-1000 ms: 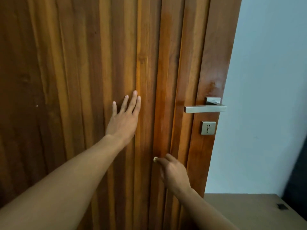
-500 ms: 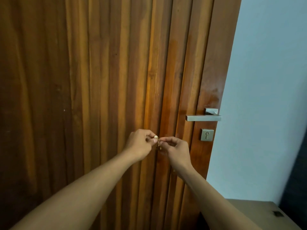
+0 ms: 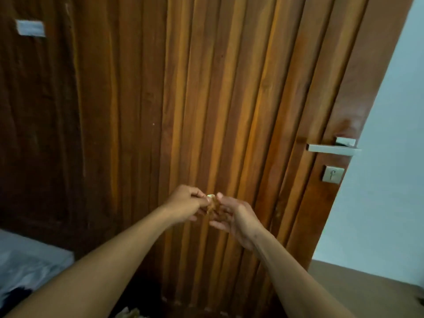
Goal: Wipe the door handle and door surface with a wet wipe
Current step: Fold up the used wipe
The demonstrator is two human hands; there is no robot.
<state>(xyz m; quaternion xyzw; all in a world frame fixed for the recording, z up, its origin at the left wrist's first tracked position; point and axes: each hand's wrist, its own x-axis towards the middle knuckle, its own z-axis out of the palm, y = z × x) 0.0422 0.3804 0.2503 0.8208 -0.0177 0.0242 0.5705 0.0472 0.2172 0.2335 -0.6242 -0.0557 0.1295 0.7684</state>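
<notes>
A brown slatted wooden door (image 3: 206, 99) fills most of the view. Its silver lever handle (image 3: 332, 149) sits at the right edge, with a square keyhole plate (image 3: 332, 173) just below. In front of the door's lower middle my left hand (image 3: 185, 204) and my right hand (image 3: 234, 216) meet. Between their fingertips is a small crumpled wet wipe (image 3: 211, 203), whitish at the top and brownish lower down. My left hand pinches its top. My right hand's fingers are loosely spread under and beside it, thumb touching it.
A pale wall (image 3: 385, 157) stands to the right of the door, with brown floor (image 3: 367, 285) below it. Grey bedding (image 3: 25, 262) lies at the lower left. A small pale plate (image 3: 30, 28) sits on the dark panel at the upper left.
My left hand left the door surface and came down to meet my right hand at the wipe. The view has shifted left and down, so the handle now sits further right.
</notes>
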